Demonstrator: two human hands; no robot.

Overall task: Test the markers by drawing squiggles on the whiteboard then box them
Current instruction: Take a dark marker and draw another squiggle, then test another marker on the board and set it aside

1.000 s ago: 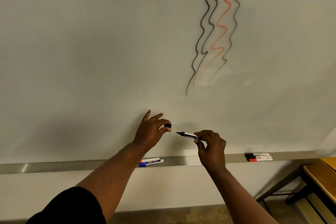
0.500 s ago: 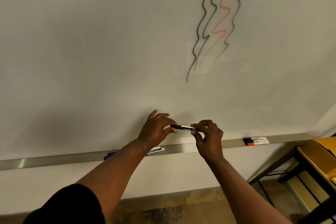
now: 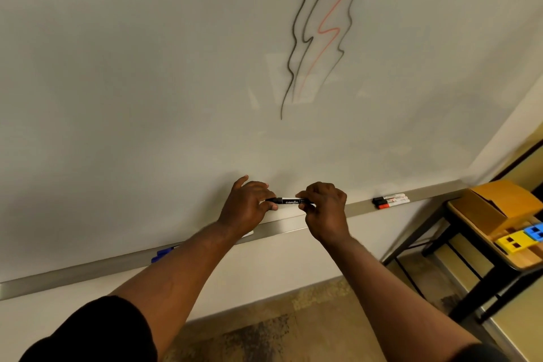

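A black marker (image 3: 289, 201) lies level between my two hands, in front of the whiteboard (image 3: 147, 82). My left hand (image 3: 248, 204) pinches its cap end, and my right hand (image 3: 324, 210) grips the barrel end. Several squiggles (image 3: 320, 26), black and one red, run down the board above. More markers (image 3: 390, 201), black-capped and red-capped, lie on the metal tray (image 3: 73, 275) to the right. A blue marker (image 3: 161, 253) lies on the tray to the left, partly hidden by my left forearm.
A black-framed wooden table (image 3: 493, 253) stands at the right, carrying a brown cardboard box (image 3: 499, 206), a yellow block (image 3: 512, 243) and a blue block (image 3: 536, 231). Mottled floor shows below the wall.
The cap in my left hand and the uncapped marker in my right hand came together; the cap now sits on the marker. The view tilted down and right, showing the table.
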